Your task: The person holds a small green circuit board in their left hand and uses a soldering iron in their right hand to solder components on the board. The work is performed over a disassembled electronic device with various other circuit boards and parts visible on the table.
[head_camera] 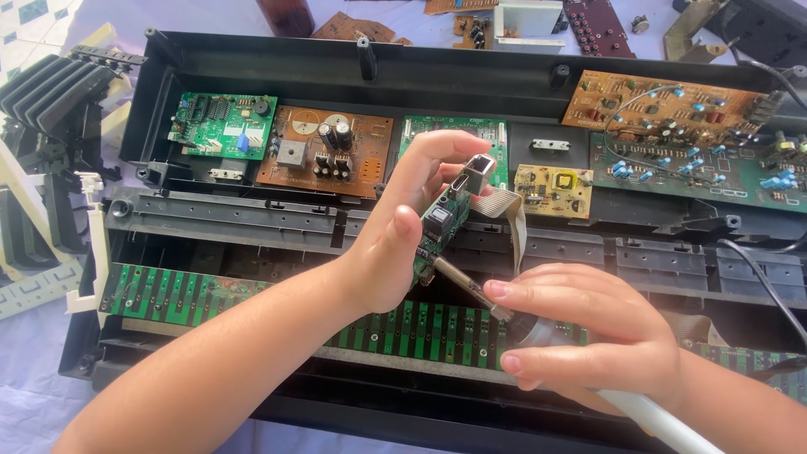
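Observation:
My left hand holds a small green circuit board upright above the opened black keyboard case. A metal socket sits at the board's top end and a grey ribbon cable hangs from it. My right hand grips a tool with a white handle. Its metal tip touches the lower edge of the small board.
Inside the case lie a green board, a brown board, a small yellow board and larger boards at the right. A long green key-contact strip runs along the front. Loose black keys sit at the left.

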